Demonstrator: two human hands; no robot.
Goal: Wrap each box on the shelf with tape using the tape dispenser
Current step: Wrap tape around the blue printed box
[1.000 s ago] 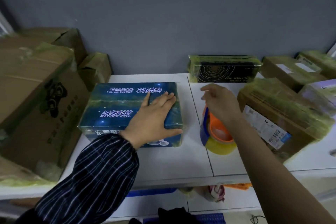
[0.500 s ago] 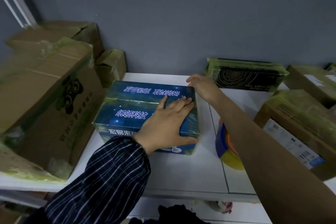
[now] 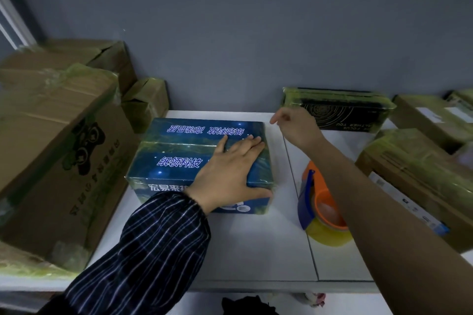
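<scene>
A blue box (image 3: 179,158) with white lettering and a band of tape across its top sits mid-shelf. My left hand (image 3: 230,171) lies flat on its right part, fingers straight, thumb down the front face. My right hand (image 3: 297,125) hovers just past the box's far right corner, fingers loosely curled, holding nothing. The tape dispenser (image 3: 322,202), blue and orange with a yellowish tape roll, stands on the white shelf (image 3: 256,250) right of the box, partly behind my right forearm.
A big taped cardboard box (image 3: 58,156) fills the left, with smaller cartons (image 3: 146,100) behind it. A black taped box (image 3: 337,110) leans at the back wall. More taped cartons (image 3: 409,176) crowd the right. The shelf's front edge is near me.
My right hand left the tape dispenser and moved up to the blue box's far right corner, then drew slightly right. My left hand stayed on the box.
</scene>
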